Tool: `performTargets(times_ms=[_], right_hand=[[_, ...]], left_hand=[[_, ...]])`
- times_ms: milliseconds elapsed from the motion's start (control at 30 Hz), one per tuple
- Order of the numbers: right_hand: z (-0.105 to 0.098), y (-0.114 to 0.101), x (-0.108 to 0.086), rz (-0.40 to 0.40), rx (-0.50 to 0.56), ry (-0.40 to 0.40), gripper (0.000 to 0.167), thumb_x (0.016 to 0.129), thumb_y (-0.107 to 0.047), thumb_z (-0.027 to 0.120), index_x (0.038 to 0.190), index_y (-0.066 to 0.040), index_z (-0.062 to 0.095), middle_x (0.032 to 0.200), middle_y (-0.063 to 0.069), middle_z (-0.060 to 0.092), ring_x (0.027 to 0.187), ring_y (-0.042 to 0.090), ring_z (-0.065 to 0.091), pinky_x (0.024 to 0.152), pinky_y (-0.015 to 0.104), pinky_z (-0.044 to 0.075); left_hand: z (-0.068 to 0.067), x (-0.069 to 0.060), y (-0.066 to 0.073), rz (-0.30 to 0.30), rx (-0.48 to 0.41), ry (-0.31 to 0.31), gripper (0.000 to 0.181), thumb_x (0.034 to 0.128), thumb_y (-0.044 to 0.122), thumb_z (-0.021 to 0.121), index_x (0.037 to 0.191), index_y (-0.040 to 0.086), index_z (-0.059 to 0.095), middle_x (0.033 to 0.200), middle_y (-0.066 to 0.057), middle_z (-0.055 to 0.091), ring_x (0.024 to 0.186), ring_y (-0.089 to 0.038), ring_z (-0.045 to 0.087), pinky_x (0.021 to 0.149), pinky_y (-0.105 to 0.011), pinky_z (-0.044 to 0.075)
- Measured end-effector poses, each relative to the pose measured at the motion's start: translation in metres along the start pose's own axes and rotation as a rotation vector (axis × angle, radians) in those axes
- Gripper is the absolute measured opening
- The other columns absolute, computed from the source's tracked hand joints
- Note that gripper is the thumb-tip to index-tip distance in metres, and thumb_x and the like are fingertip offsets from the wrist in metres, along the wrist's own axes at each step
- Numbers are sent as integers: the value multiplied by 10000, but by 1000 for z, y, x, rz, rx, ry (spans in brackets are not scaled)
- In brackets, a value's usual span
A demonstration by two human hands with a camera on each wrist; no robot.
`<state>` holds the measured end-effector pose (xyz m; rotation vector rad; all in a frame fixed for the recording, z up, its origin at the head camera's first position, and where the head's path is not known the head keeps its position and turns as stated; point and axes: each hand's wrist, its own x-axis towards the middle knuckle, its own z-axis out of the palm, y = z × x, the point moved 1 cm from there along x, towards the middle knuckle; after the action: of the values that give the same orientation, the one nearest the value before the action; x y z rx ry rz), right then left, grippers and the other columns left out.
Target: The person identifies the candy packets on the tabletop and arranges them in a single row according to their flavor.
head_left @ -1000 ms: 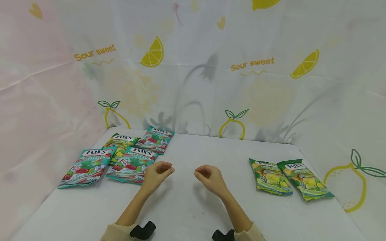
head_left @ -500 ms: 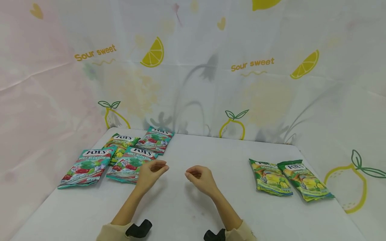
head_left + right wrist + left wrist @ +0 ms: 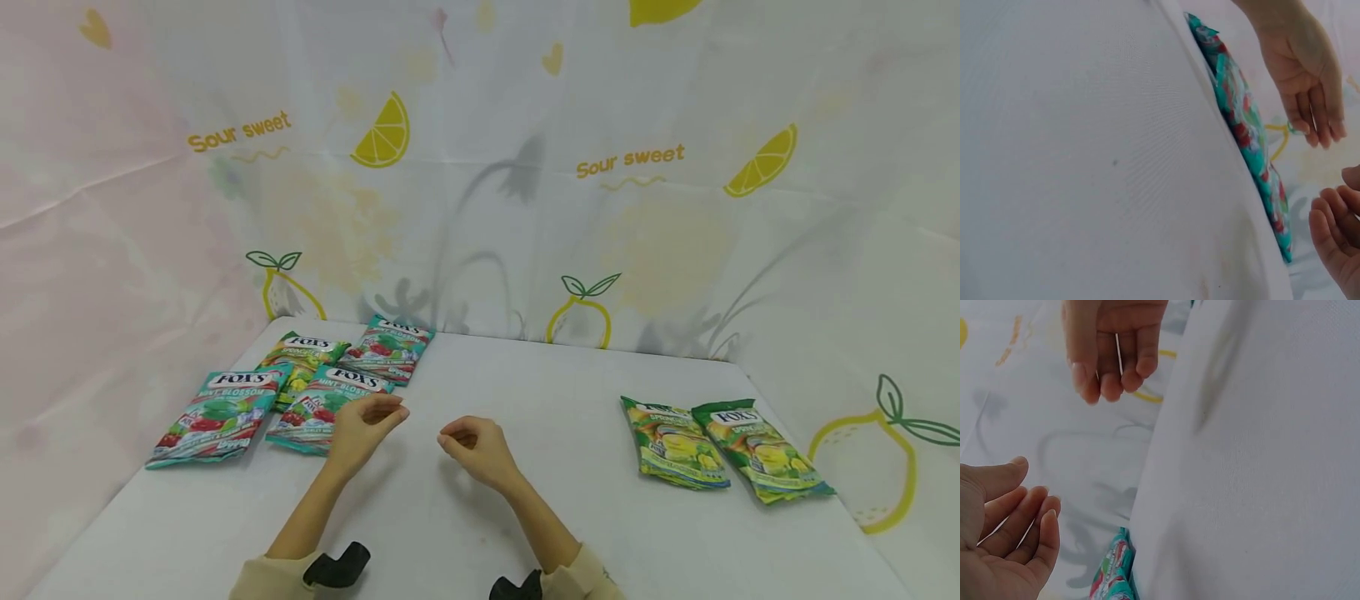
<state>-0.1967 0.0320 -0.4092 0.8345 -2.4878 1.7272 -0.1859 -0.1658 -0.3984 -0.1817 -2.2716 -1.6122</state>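
Observation:
In the head view my left hand (image 3: pixel 362 433) hovers over the table, overlapping the right side of a teal mint-blossom bag (image 3: pixel 303 418). My right hand (image 3: pixel 480 454) hangs a short way to its right. Both hands are empty, with fingers loosely bent and a gap between them. Around the left bag lie another teal bag (image 3: pixel 217 417), a green-yellow bag (image 3: pixel 296 360) and a further teal bag (image 3: pixel 388 350). In the left wrist view the left hand (image 3: pixel 1013 540) and right hand (image 3: pixel 1116 347) face each other.
On the right of the white table (image 3: pixel 525 383) lie two green-yellow bags, one (image 3: pixel 675 446) beside another (image 3: pixel 761 450). A cloth backdrop (image 3: pixel 480 208) printed with lemons stands behind the table and at both sides.
Both hands have drifted left across the table, keeping their loose pose and the gap between them. The left hand now covers more of the nearest teal bag. The bags have stayed put.

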Motion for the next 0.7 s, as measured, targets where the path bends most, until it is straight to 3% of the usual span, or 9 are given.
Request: performTargets(times_ms=[200,467,700], right_hand=[[8,-4,6,-19,4,0,154,870,-65,621,915,76,663,848,175,684,715,208,644,636,192,505],[19,-12,14,0,17,-13,135,863,23,590,908,140,641,856,253,668,744,364,636,620,190,487],[28,0,22,-8,-24,-4,149,867,-64,616,905,70,670,843,162,689,716,215,644,626,171,489]], left_hand=[[-6,1,-2,-10,11,9,242,826,100,720,1002,-61,676,947,-186,694,811,-115,668,735,-135,489],[-14,3,-8,-16,58,42,236,824,81,718,1006,-64,677,951,-193,694,797,-76,657,718,-131,486],[-22,4,-14,-13,107,48,245,831,67,708,1011,-93,663,973,-232,680,812,-148,669,698,-124,485]])
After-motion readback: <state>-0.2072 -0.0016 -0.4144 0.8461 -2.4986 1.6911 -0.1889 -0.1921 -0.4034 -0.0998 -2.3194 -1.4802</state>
